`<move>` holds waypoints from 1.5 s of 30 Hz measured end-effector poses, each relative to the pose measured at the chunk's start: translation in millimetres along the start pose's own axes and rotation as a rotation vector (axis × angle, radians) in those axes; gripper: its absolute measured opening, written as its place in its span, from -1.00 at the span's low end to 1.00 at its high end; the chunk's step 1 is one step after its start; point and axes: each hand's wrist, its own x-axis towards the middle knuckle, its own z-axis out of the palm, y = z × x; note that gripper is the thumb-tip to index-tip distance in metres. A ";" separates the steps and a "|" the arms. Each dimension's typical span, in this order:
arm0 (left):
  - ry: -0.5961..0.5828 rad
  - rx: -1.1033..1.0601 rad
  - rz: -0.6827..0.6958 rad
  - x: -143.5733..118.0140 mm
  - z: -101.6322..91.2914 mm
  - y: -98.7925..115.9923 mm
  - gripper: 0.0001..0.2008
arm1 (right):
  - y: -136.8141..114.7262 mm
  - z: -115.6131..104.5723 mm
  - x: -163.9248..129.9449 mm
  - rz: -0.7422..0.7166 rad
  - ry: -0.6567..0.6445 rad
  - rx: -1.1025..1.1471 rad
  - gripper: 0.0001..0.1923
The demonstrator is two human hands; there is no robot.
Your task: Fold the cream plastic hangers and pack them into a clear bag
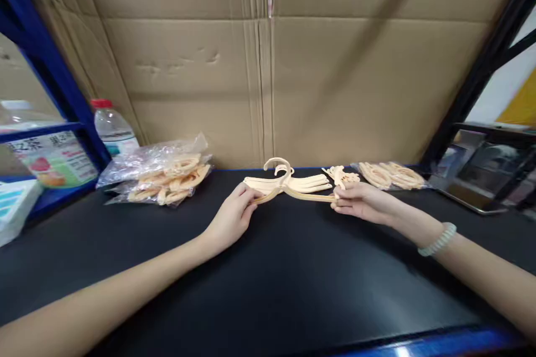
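Note:
A cream-coloured clothes hanger (307,197) is held up in front of me, its hook pointing upward. My left hand (235,213) pinches its left end between thumb and fingers. At the other end, my right hand (363,201) has its fingers closed on the hanger's right tip; a small cream piece shows right at those fingers, and whether it is joined to the hanger I cannot tell. Just behind lies a stack of similar hangers (316,183), partly hidden by the held one. A pile of small cream pieces (349,176) sits beyond my right fingers.
Clear plastic bags of cream parts (167,178) lie at the left. Another bagged bundle (391,175) is at the back right. A bottle with a red cap (113,125) stands by the blue frame (54,67). Cardboard (188,67) walls the back of the black table (268,279).

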 end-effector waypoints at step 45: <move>0.037 -0.003 0.058 2.8 -8.6 1.5 -0.82 | 8.3 17.3 -2.3 -0.338 0.129 -0.085 -0.69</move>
